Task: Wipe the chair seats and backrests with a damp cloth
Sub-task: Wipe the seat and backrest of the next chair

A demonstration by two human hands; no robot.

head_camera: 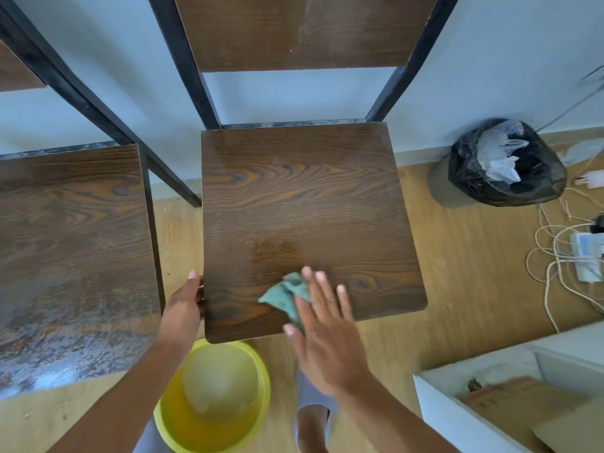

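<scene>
A dark wood-grain chair seat (pixel 307 204) fills the middle of the view, with its backrest (pixel 294 27) above between black metal posts. A crumpled green cloth (pixel 286 294) lies on the seat near its front edge. My right hand (pixel 327 328) presses flat on the cloth, fingers spread. My left hand (pixel 184 308) grips the seat's front left corner. A second chair seat (pixel 72 243) stands to the left, its front part dull and streaked.
A yellow basin (pixel 212 400) of water sits on the wooden floor under the seat's front edge. A bin (pixel 503 165) lined with a black bag stands right by the wall. Cables and a power strip (pixel 585 259) lie far right. A white box (pixel 510 397) occupies the lower right.
</scene>
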